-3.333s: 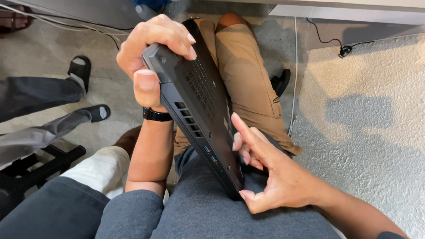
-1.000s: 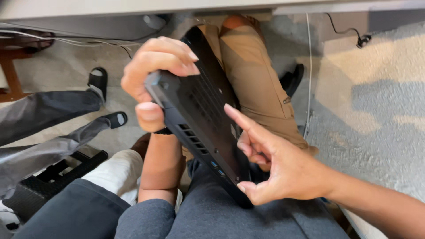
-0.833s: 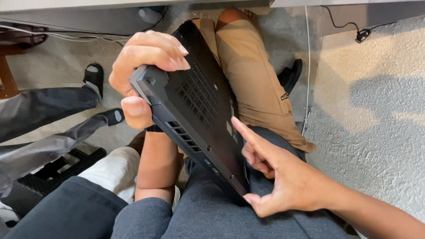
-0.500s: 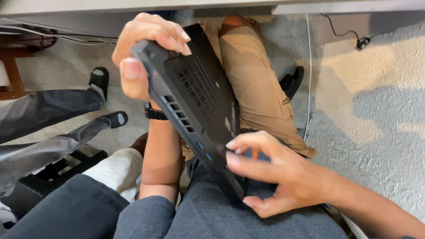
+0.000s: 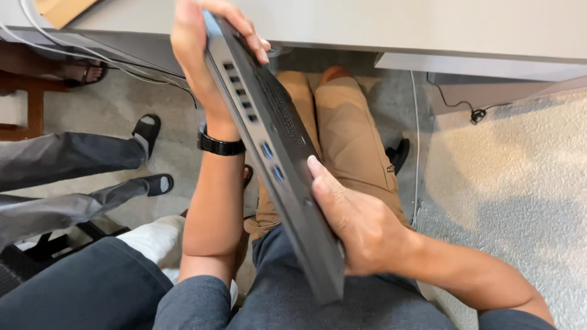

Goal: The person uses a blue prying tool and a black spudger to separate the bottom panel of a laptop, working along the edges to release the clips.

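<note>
- Right now the closed dark grey laptop [image 5: 278, 153] stands on edge above the seated person's lap, tilted so its top corner leans towards the desk edge and its lower corner hangs just over the grey trousers [image 5: 379, 308].
- The left hand [image 5: 202, 46] is clamped on the upper end, thumb on the near face and fingers curled over the vented underside.
- The right hand [image 5: 354, 223] is pressed flat against the underside lower down, fingers together and laid along the casing, steadying it from the far side.
- As far as I can judge, the laptop is lifted clear and held between both hands, not yet set down on anything; the lid looks shut and nothing appears plugged into the side ports.
- A black wristband [image 5: 220, 145] sits on the left wrist.
- Beyond it, a second person's tan trousers [image 5: 348, 134] reach under the pale desk [image 5: 428, 27].
- To the left, another person's grey trouser legs [image 5: 67, 162] end in black sandals on the carpet.
- A brown cardboard corner [image 5: 61, 9] pokes out at the top left; I can make out no labels or signs.
</note>
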